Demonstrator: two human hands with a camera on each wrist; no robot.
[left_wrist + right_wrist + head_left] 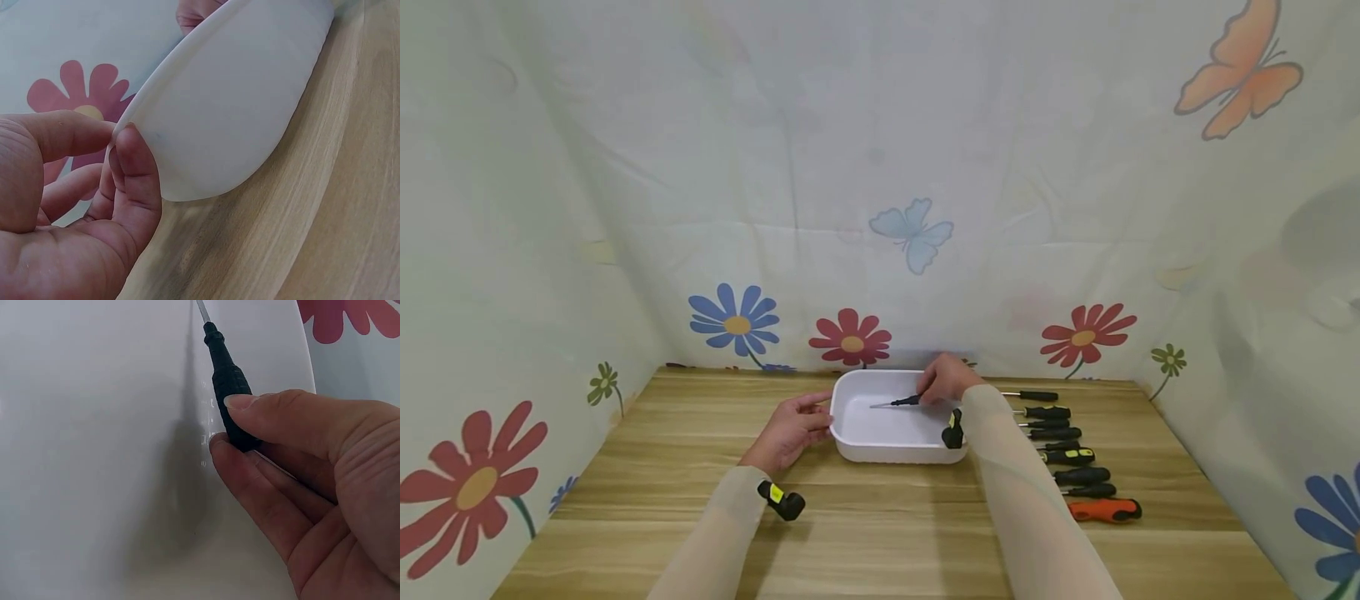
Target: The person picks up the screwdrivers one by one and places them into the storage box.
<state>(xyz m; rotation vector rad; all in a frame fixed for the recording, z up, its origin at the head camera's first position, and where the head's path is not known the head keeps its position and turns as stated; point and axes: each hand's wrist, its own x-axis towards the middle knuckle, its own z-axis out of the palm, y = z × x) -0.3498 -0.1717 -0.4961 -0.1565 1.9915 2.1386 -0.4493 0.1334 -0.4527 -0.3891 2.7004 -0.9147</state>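
Note:
A white rectangular basin (pixel 880 454) with rounded corners stands on the wooden table near its back edge. My left hand (pixel 792 429) pinches the basin's left rim between thumb and fingers, as the left wrist view shows close up. Inside the basin, my right hand (pixel 946 380) holds a thin screwdriver (pixel 230 384) by its dark ribbed handle, thumb on top and fingers beneath. Its slim metal shaft points left over the basin floor, and the handle casts a shadow there. The handle's end is partly hidden by the fingers.
Several black-handled screwdrivers (pixel 1081 476) lie in a column right of the basin, some partly behind my right forearm. An orange-and-black screwdriver (pixel 1105 510) lies nearest. A flower-printed curtain (pixel 790 275) encloses the table (pixel 865 533) at the back and sides.

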